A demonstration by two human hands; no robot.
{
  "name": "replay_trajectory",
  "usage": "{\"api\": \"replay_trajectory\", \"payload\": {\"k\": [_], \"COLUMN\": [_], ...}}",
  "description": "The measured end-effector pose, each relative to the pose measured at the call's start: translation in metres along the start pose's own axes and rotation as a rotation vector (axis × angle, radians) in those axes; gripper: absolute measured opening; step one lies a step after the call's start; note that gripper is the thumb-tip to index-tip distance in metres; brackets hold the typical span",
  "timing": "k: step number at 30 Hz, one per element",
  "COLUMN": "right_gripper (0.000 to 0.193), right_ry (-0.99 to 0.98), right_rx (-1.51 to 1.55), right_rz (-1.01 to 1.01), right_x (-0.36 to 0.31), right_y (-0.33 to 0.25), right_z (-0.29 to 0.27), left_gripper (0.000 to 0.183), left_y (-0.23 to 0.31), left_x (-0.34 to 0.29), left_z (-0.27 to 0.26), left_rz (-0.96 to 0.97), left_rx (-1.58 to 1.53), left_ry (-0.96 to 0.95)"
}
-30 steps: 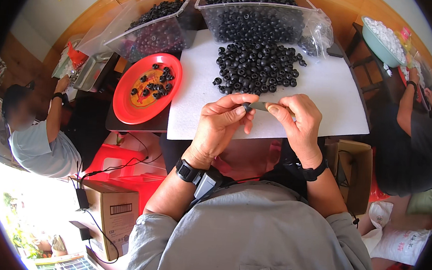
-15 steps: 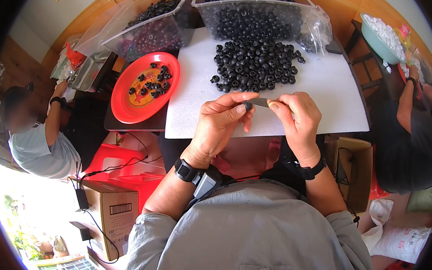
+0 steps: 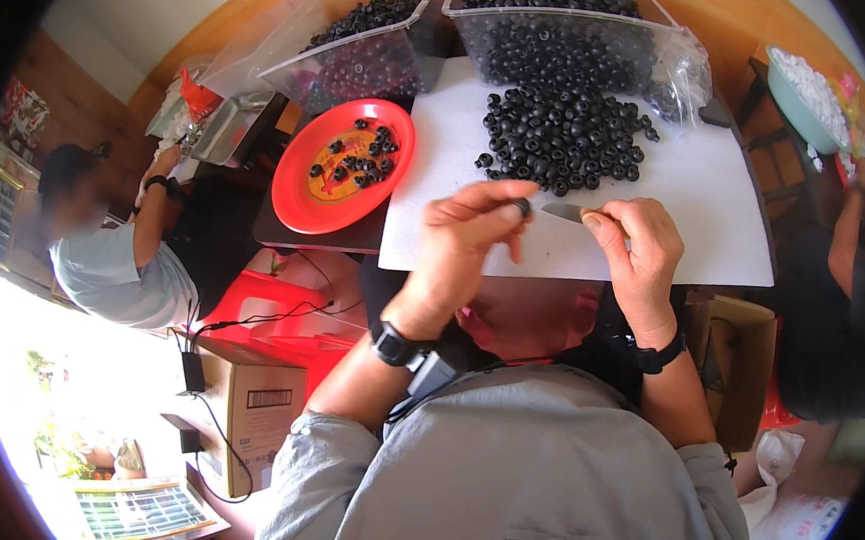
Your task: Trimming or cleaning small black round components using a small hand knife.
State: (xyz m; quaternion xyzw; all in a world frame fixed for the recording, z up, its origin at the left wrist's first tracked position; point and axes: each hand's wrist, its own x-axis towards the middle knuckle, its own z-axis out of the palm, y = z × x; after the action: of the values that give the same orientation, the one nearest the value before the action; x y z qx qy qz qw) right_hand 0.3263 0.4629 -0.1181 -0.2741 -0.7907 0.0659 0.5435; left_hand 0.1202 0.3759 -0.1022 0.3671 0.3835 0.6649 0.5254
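Note:
Between the thumb and fingers of my left hand [image 3: 463, 240] is a small round black ring-like piece [image 3: 522, 207]. My right hand [image 3: 640, 246] pinches a small knife [image 3: 563, 212], its short blade pointing left toward the piece, with a gap between them. Both hands are above the near part of a white foam sheet [image 3: 697, 223]. Just beyond them lies a heap of similar black pieces [image 3: 562, 139], many showing a hole in the middle. To the left, a red plate [image 3: 293, 185] holds several more black pieces.
Two clear plastic bins, one at the back [image 3: 558, 53] and one at the back left [image 3: 357, 59], are full of black pieces. A clear bag [image 3: 682, 77] sits at the back right. Co-workers sit left [image 3: 122, 258] and right [image 3: 836, 308]. Cardboard boxes [image 3: 261, 429] stand below the table.
The knife blade was against the piece in my left hand; now the two are apart. The whole view has shifted, so the table appears farther right.

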Motion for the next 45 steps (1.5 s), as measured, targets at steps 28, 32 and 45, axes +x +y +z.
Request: {"api": "replay_trajectory", "payload": {"k": [28,32,45], "right_gripper": [0.010,0.011,0.010], "right_ry": [-0.168,-0.140,-0.106], "right_rx": [-0.409,-0.558,-0.507], "right_rz": [0.293,0.330,0.289], "right_x": [0.033,0.031,0.024], "right_y": [0.119,0.112,0.093], "right_z": [-0.086,-0.083,-0.094], "left_gripper": [0.022,0.024,0.027], "left_y": [0.000,0.002,0.014], "left_x": [0.040,0.034,0.013], "left_z": [0.006,0.009,0.013], "left_rz": [0.436,0.482,0.445], "left_rx": [1.110,1.197,1.147], "left_ry": [0.107,0.130,0.148]}}
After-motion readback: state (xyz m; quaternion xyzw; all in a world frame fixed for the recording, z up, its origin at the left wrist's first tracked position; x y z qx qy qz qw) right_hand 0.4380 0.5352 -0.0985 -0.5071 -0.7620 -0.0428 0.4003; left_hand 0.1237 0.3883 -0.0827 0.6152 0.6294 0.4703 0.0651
